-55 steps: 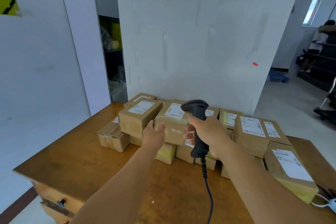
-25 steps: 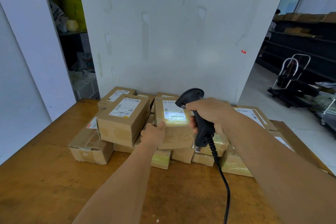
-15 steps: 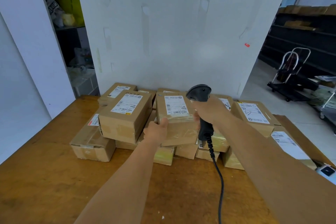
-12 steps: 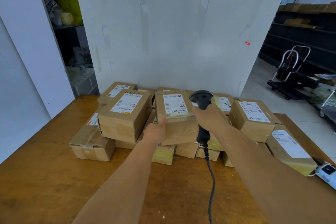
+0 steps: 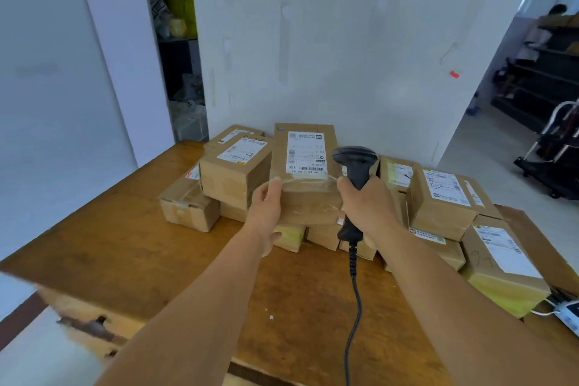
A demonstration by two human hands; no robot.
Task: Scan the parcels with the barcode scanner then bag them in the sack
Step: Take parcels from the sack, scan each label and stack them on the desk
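My left hand [image 5: 264, 213] grips the near left corner of a brown cardboard parcel [image 5: 305, 166] with a white label, tilted up above the pile. My right hand [image 5: 369, 207] is closed around the handle of a black corded barcode scanner [image 5: 354, 166], held upright just right of that parcel, thumb touching the parcel's near edge. Several more labelled cardboard parcels [image 5: 441, 200] lie stacked on the wooden table [image 5: 125, 244]. No sack is in view.
A white wall stands right behind the pile. The scanner's cable [image 5: 354, 307] hangs down over the table front. A white device [image 5: 568, 316] with a cord lies at the table's right edge. A trolley [image 5: 554, 153] and dark shelving stand on the floor at right.
The parcel has been lifted and tilted up off the pile by my left hand. The scanner moved off the label to the parcel's right side; its light is off the label.
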